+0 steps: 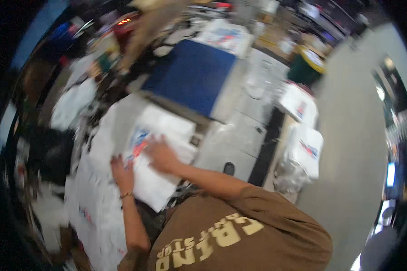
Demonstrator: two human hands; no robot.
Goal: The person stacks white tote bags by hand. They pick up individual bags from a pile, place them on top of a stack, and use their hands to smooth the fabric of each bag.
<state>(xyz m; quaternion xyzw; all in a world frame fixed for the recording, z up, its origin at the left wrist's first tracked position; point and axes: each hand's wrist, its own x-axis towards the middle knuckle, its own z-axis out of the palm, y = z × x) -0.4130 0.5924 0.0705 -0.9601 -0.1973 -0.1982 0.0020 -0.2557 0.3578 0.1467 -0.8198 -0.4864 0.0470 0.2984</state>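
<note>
Head: R hand [162,154] w/in cloth [151,183] edges

A flat blue panel [190,74] lies beyond the fingers [153,143]. Stacked white printed fabric [299,156] is positioned to their right; a yellow-rimmed green bin [303,70] stands farther off.

Head-worn fisheye, facing down, near left hand [122,174], right hand [163,156].

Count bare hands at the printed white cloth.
2: left hand at the lower left of the red-and-blue print; right hand, blurred, at its right. No others visible there.
</note>
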